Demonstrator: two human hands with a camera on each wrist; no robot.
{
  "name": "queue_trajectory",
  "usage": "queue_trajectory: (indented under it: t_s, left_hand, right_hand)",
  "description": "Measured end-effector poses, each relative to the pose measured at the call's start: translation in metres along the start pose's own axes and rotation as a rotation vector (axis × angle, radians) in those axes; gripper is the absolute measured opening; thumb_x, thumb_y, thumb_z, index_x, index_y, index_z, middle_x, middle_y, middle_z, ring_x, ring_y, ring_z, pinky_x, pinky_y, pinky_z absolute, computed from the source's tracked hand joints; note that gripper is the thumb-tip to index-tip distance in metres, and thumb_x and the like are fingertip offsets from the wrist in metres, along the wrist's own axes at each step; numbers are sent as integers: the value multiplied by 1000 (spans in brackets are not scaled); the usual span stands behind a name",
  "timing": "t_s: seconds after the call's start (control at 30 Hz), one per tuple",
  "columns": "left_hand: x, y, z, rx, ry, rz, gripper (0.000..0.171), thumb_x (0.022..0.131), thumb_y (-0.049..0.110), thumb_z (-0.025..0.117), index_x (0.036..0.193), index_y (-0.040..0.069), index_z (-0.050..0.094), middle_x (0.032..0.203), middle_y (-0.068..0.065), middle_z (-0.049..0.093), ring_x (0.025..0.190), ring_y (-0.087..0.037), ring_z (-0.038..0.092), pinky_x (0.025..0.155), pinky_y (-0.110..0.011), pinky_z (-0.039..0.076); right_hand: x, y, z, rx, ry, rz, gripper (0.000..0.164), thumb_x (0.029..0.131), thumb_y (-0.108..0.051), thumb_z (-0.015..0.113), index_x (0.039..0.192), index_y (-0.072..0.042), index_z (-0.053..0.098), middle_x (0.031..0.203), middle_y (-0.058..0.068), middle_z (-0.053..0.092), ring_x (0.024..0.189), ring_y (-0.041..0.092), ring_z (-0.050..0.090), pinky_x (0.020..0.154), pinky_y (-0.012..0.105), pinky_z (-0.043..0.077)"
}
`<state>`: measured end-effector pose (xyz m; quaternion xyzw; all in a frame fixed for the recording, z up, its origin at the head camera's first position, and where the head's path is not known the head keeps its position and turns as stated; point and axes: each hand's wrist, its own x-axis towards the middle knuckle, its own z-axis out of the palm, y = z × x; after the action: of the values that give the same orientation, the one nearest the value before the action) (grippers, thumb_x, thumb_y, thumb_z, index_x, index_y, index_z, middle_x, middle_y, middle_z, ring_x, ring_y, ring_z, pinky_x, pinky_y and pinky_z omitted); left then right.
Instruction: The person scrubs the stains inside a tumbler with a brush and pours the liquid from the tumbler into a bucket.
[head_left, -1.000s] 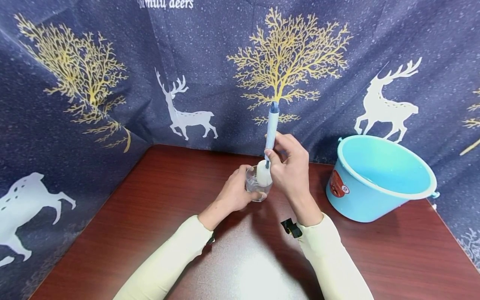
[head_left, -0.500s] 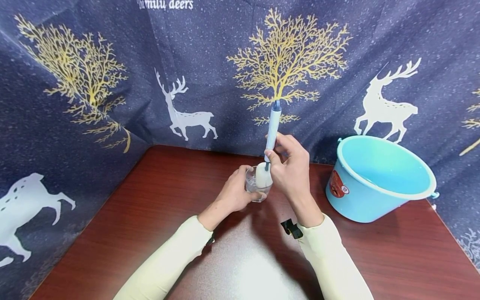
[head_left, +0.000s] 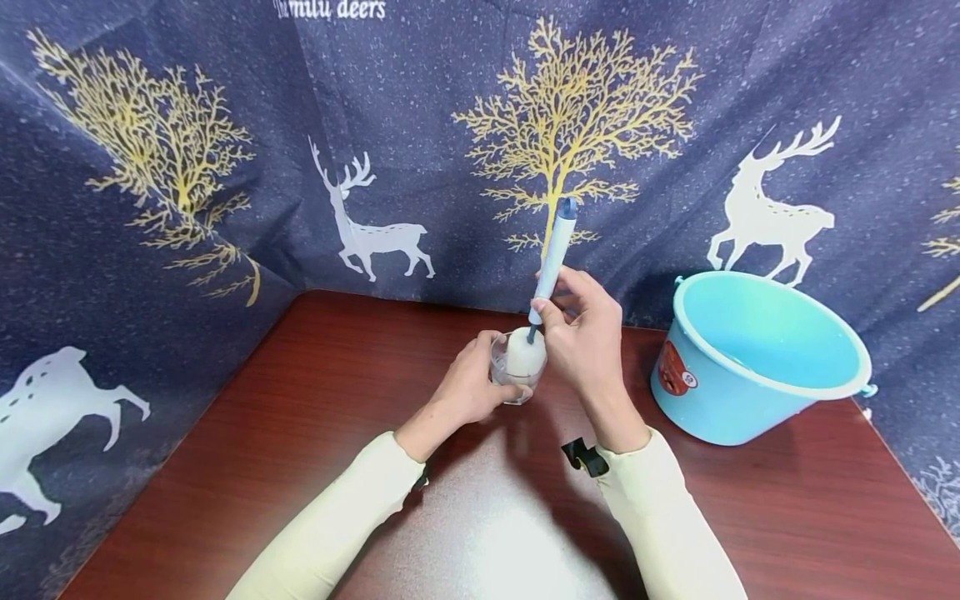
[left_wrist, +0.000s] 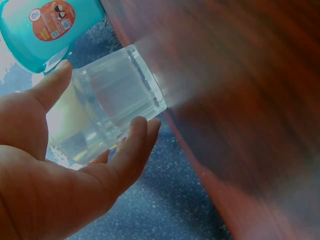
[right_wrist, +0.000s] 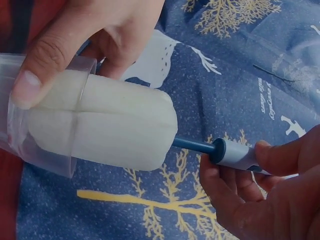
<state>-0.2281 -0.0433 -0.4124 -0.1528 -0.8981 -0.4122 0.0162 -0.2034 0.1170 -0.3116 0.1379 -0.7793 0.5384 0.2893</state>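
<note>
My left hand [head_left: 471, 379] grips a clear glass cup [left_wrist: 120, 90] from the side, thumb across one wall and fingers round the other. In the right wrist view a white sponge head [right_wrist: 125, 122] sits partly inside the cup's mouth, its upper half sticking out past the rim. A thin dark-blue stem [right_wrist: 192, 144] joins it to a pale blue handle, making up a sponge cup brush [head_left: 553, 260]. My right hand [head_left: 585, 333] pinches the handle near its lower end between thumb and fingers. The handle leans to the right, its hanging loop uppermost.
A light blue bucket [head_left: 750, 350] with a red label stands at the right on the dark red wooden table [head_left: 315, 392]. Behind the table hangs a navy cloth [head_left: 420, 100] printed with white deer and gold trees.
The brush handle has tilted further to the right at its top, and the sponge has shifted slightly left and down in the cup. The left hand keeps its hold in nearly the same place.
</note>
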Motion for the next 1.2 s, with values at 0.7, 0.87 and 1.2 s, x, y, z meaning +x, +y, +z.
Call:
queue_trajectory:
  t_s: [0.7,0.87,1.2]
  left_hand:
    - [0,2,-2,11,-9,2,90,80,33,96,148,3,45,140,-15,60,127,-30,59,109,-43,49]
    - [0,2,-2,8,-7,-4,90,80,32,96,149,2,45,138,-15,60,126,-31,60,109,-43,49]
    - [-1,2,-2,4,2,4,91,79,32,97,148,2,46,133,-15,62,121,-30,62,105,-43,51]
  right_hand:
    - [1,9,1,107,-7,67,34,95,9,72,126,-3,75,104,18,70,99,33,78,83,27,62]
    - [1,10,1,143,-15,73,35,95,11,71,127,-2,75,106,19,70,101,34,78,86,28,62]
    - [1,12,3,171,2,66,33,95,10,71,125,-2,76,108,18,70,100,32,78,84,27,62]
